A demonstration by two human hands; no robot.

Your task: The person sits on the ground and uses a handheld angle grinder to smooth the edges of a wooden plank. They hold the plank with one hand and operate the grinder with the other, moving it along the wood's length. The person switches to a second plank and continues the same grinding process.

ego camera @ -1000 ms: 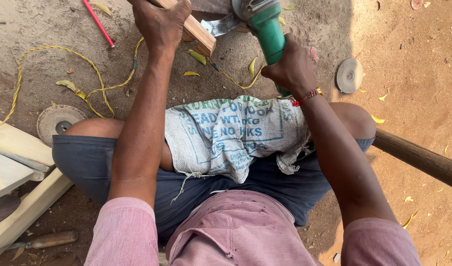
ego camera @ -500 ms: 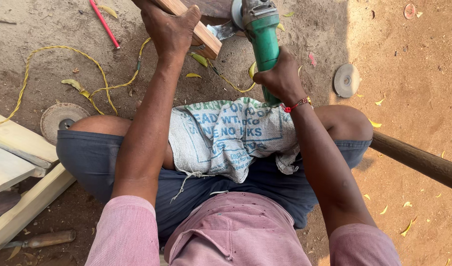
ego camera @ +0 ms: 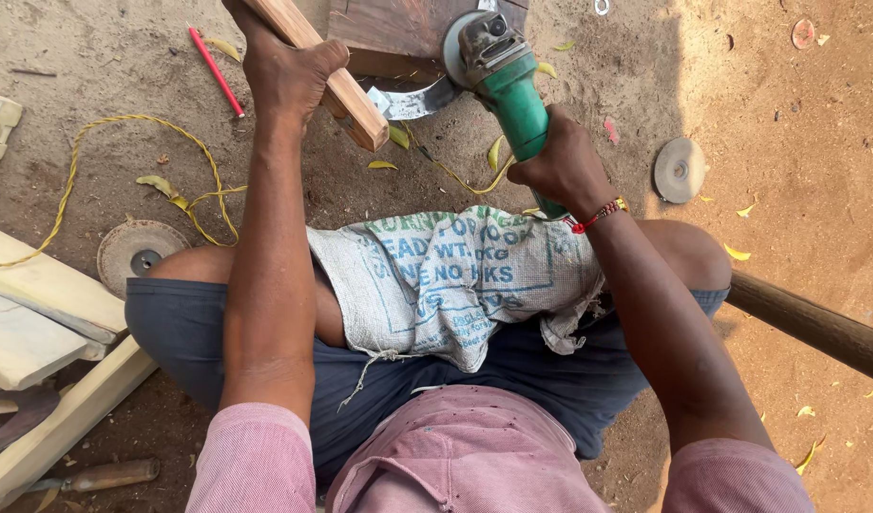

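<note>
Since the earlier frames, the right hand (ego camera: pixel 562 163) has carried the green angle grinder (ego camera: pixel 508 81) up and away from the body, so the silver guard and disc now sit against the curved metal blade (ego camera: pixel 410 99) fixed to the wooden handle (ego camera: pixel 330 76); judged from this, the tool has come into working position on the blade. Nearest the body, a woven grey-white sack (ego camera: pixel 450 280) lies folded across both thighs, below and between the two sets of fingers; it is rectangular, with blocks of green printed lettering and a green border line, frayed at its lower edge with a loose string hanging. Right-hand fingers are clenched around the grinder's green body, a red bead bracelet at the wrist. Left-hand (ego camera: pixel 286 68) fingers are clenched around the wooden handle, holding it slanted above the ground, its cut end pointing toward the sack. Left of the left fingers lie a worn grinding disc (ego camera: pixel 137 255) on the soil, a yellow cord (ego camera: pixel 184 157), and a red pencil (ego camera: pixel 216 71); pale planks (ego camera: pixel 37 313) lie nearer the knee. Right of the right fingers, well apart, lies a second grey disc (ego camera: pixel 681 169). Beyond both hands stands a dark wooden block (ego camera: pixel 398 28).
</note>
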